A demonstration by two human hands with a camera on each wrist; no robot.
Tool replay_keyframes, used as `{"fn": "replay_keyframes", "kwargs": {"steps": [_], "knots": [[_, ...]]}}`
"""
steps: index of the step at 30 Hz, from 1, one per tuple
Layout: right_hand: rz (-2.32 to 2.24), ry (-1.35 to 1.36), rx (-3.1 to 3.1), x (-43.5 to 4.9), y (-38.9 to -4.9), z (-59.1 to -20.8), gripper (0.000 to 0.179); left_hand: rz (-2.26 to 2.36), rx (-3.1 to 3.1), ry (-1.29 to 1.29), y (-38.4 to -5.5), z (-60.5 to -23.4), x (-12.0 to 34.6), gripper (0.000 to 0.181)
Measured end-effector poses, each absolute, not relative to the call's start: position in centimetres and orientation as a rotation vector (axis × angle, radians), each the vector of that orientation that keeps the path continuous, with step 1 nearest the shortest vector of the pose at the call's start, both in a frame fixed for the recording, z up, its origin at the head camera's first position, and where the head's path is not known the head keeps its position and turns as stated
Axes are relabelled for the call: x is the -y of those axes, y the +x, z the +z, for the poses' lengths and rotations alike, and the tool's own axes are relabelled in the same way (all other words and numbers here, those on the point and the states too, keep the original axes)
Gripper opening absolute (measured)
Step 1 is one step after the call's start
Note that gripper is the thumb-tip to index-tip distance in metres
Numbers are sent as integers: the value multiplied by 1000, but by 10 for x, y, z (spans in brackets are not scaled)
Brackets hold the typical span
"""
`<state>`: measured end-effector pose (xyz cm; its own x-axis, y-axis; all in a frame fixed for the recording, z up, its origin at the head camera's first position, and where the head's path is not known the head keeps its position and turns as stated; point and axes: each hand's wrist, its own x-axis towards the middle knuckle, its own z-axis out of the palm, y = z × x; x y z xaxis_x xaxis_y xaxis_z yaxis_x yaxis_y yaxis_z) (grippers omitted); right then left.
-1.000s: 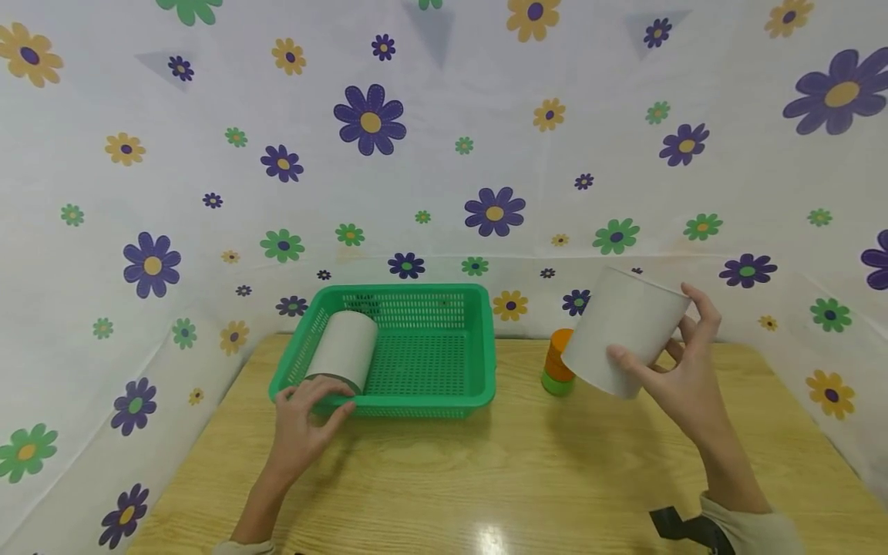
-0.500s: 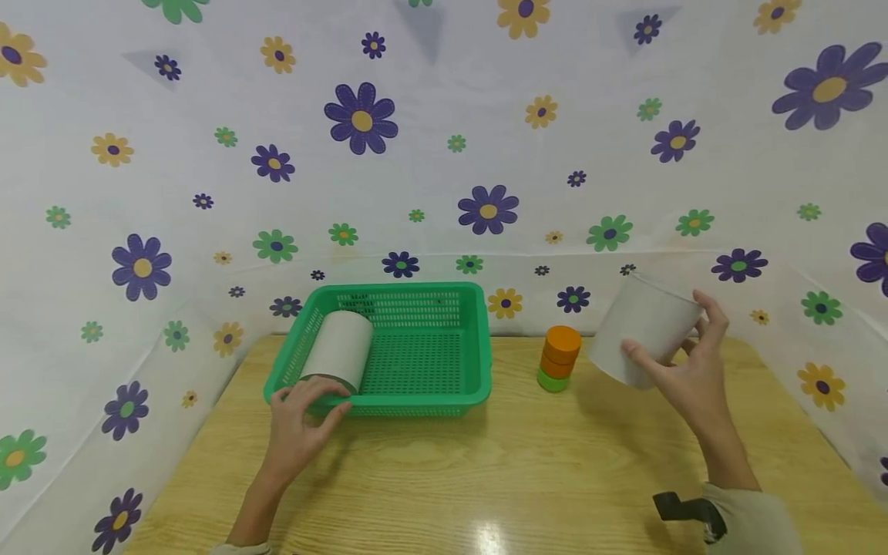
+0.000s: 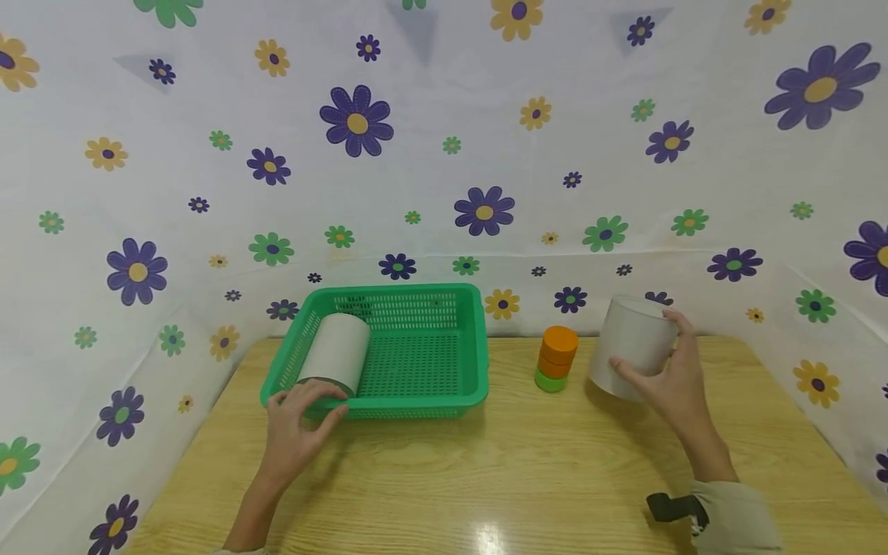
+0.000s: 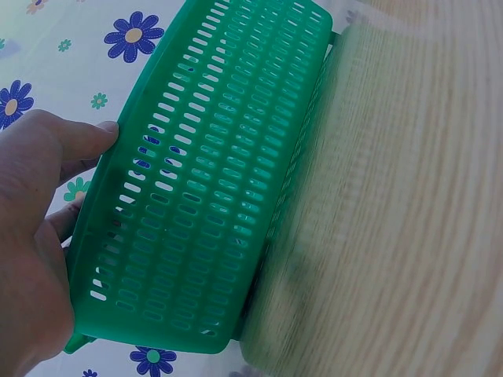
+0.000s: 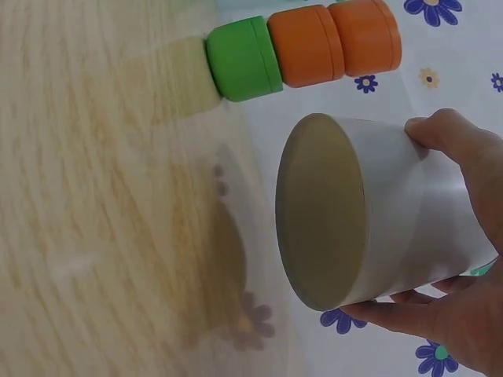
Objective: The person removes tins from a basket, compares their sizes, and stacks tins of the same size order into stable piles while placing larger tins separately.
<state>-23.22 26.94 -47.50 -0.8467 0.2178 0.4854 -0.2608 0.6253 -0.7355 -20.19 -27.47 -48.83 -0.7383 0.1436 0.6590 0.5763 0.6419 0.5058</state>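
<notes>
In the head view my left hand (image 3: 294, 428) grips the near left rim of a green perforated plastic basket (image 3: 423, 402). The left wrist view has the thumb on the outside of the basket wall (image 4: 204, 169). Inside the basket, on its left side, a white cylinder (image 3: 338, 347) lies on its side. My right hand (image 3: 676, 381) holds a second, hollow white cylinder (image 3: 633, 343), thumb and fingers spread around its wall. It tilts slightly close over the table, its open end (image 5: 322, 212) facing the tabletop in the right wrist view.
Just left of the held cylinder stands a stack of small round pots (image 3: 557, 356), two orange above one green. The wooden table (image 3: 444, 478) ends at a flower-patterned cloth (image 3: 416, 169) behind. A black strap (image 3: 673, 509) hangs at the right sleeve.
My right hand has moved the white cylinder right, clear of the stack in view, then lowered it toward the table and tipped it more upright. The left hand keeps its hold on the basket.
</notes>
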Motion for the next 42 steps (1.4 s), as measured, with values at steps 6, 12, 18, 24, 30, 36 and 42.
{"fn": "replay_keyframes", "kwargs": {"steps": [6, 12, 18, 24, 30, 36, 42], "knots": [[1168, 83, 2313, -271, -235, -483, 112, -976, 2276, -572, -202, -490, 275, 25], [1115, 83, 2315, -269, -237, -488, 109, -978, 2285, -576, -202, -489, 276, 25], [1061, 93, 2311, -266, -237, -494, 107, -975, 2279, -574, -202, -489, 274, 25], [1082, 137, 2294, -269, -233, -491, 81, -972, 2284, -566, -201, -488, 273, 25], [1146, 156, 2294, -269, -232, -487, 64, -967, 2281, -569, -202, -489, 275, 25], [1155, 157, 2309, -270, -232, -487, 63, -969, 2280, -570, -201, -489, 277, 24], [1074, 163, 2342, -272, -229, -482, 67, -971, 2280, -571, -202, -490, 276, 24]]}}
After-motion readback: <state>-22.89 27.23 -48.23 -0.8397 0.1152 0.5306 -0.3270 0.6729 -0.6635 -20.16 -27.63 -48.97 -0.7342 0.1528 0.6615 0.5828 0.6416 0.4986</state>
